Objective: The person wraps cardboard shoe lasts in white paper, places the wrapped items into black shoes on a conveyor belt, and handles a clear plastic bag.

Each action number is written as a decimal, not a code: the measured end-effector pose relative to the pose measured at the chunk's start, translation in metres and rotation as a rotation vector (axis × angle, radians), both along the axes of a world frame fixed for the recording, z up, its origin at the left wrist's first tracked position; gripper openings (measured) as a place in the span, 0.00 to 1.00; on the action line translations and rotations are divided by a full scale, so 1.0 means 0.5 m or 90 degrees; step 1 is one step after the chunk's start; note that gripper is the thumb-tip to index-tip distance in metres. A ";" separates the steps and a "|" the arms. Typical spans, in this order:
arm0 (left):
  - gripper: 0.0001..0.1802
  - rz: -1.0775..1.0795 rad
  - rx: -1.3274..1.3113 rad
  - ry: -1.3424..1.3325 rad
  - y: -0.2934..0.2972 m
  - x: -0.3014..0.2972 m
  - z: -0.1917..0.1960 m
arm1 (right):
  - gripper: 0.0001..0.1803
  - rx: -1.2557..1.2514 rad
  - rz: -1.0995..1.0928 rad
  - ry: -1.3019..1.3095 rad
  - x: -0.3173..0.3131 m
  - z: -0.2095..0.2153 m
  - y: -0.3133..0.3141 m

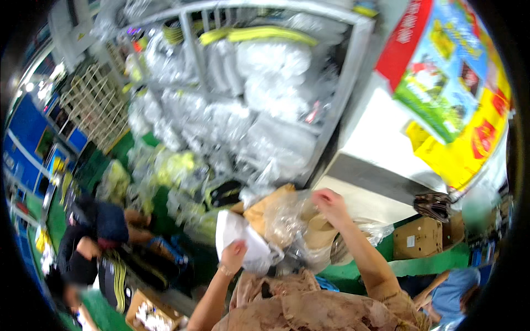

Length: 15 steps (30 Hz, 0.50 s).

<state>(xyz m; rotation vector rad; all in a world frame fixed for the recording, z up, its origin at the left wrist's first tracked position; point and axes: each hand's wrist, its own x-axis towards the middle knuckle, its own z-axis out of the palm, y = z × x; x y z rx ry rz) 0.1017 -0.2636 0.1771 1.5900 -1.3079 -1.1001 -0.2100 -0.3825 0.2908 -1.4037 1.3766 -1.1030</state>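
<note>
My left hand [234, 255] is closed at the lower edge of a white plastic bag [243, 234], and its fingers seem to grip it. Further right and higher, my right hand [329, 204] is closed in a pinch at the upper edge of a clear plastic bag [287, 218]. Beige rounded pieces [319, 234] show through the clear film below that hand; their kind is unclear. A tan sheet-like piece [259, 212] lies between the white bag and the clear one. Blur hides the fingertips of both hands.
Ahead stands a grey metal-framed cage [353, 66] full of clear-bagged goods, with more bags [176, 165] on the green floor before it. Colourful packages [441, 94] lie on a white surface at right. Cardboard boxes [418, 240] stand nearby. Other people [105, 231] are at left and lower right.
</note>
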 end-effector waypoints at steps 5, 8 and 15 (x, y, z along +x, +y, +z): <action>0.05 0.227 0.035 0.132 0.092 0.144 -0.073 | 0.07 -0.332 0.112 0.152 0.107 0.288 -0.115; 0.04 0.283 0.114 0.113 0.151 0.227 -0.160 | 0.07 -0.445 0.083 0.181 0.146 0.405 -0.115; 0.04 0.092 0.154 0.087 0.147 0.202 -0.085 | 0.09 -0.395 -0.046 0.148 0.074 0.450 -0.041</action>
